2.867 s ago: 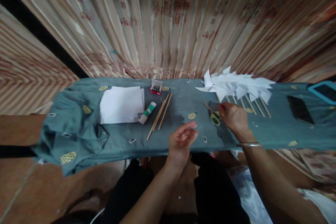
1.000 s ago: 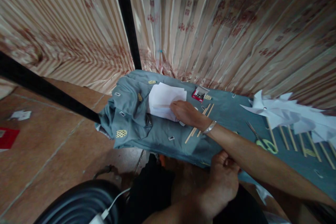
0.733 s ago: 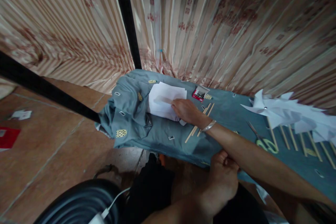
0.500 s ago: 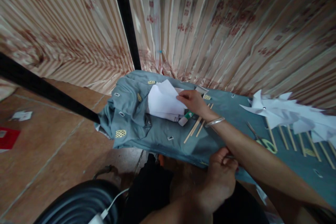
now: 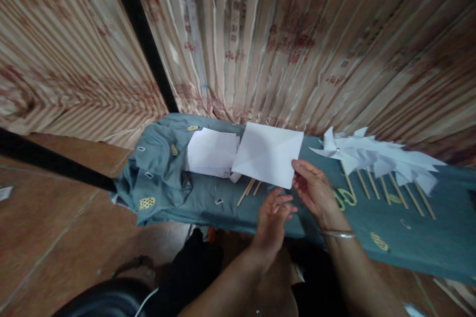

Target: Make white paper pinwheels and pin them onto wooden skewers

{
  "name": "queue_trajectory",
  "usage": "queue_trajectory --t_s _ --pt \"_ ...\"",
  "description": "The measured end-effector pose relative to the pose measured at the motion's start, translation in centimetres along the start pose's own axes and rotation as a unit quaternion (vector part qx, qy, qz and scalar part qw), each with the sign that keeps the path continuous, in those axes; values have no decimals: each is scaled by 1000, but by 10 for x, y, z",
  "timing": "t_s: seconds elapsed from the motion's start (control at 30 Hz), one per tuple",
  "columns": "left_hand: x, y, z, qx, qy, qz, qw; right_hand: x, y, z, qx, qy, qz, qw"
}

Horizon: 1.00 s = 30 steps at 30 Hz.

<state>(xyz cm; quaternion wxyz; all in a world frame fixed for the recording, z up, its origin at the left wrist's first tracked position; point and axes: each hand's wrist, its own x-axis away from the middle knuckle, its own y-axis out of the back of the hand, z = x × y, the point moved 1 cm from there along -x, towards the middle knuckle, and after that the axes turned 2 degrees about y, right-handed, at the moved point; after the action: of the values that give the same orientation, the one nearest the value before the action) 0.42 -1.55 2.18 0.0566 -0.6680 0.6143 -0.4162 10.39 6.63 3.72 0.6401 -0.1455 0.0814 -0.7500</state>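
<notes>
from my seat i see the right hand [image 5: 316, 190] pinching the lower right corner of a creased white square sheet of paper [image 5: 268, 154], its grip closed on that corner with thumb on top and the fingers underneath. the sheet is lifted off the long table covered in a grey-blue patterned cloth [image 5: 409, 237] and hangs tilted above its middle, just right of the stack of white paper sheets [image 5: 211, 152] that lies flat on the cloth. the left hand [image 5: 273, 218] sits just below the sheet, its grip open, fingers loosely curled, holding nothing and not touching the paper. a few thin wooden sticks [image 5: 248, 189] poke out from under the sheet's lower edge. to the right of the right hand lie the yellow-handled scissors [image 5: 345, 196], partly hidden by it, and past them a row of white paper pinwheels on wooden sticks [image 5: 375, 158]. a silver bangle [image 5: 338, 233] circles the right wrist. striped pinkish curtains [image 5: 282, 44] hang behind the table.
</notes>
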Motion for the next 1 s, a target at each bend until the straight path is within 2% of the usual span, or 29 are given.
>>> queue_trajectory --t_s 0.1,0.17,0.23,0.27,0.3,0.33,0.37,0.4,0.47,0.5,0.53,0.57,0.63,0.77,0.87,0.93,1.0 --pt "-6 5 4 0 -3 -19 1000 1 43 -2 8 -5 -62 998" --pt "-11 8 9 -19 -1 -17 1000 2 70 6 25 53 -125 990" --pt "-14 10 15 -73 -17 7 997 8 94 21 97 133 -178 970" --pt "-14 11 18 -115 -34 15 993 13 102 29 163 180 -197 950" --pt "-14 13 20 -165 -65 18 984 20 108 38 258 231 -208 915" --pt "-13 13 20 -230 -122 19 965 27 110 45 361 277 -200 868" --pt "-11 14 20 -314 -196 30 929 35 109 49 447 323 -173 816" --pt "-8 13 18 -399 -276 58 873 43 105 50 516 367 -115 766" --pt "-2 11 15 -527 -419 83 735 59 93 44 605 409 20 683" --pt "1 10 13 -569 -464 82 674 66 86 37 629 415 74 654" --pt "2 10 11 -605 -487 81 625 71 80 30 645 408 110 636" --pt "2 9 10 -635 -491 82 590 76 75 23 656 394 142 628" --pt "0 10 8 -685 -459 95 557 82 71 12 659 354 181 639" --pt "-10 16 4 -720 -409 115 549 82 86 7 602 301 224 705" --pt "-15 21 1 -712 -405 103 564 70 111 12 564 251 204 760" --pt "-16 24 0 -699 -397 98 586 60 125 15 517 193 194 811" --pt "-17 26 1 -687 -383 99 610 50 135 15 465 118 147 865"
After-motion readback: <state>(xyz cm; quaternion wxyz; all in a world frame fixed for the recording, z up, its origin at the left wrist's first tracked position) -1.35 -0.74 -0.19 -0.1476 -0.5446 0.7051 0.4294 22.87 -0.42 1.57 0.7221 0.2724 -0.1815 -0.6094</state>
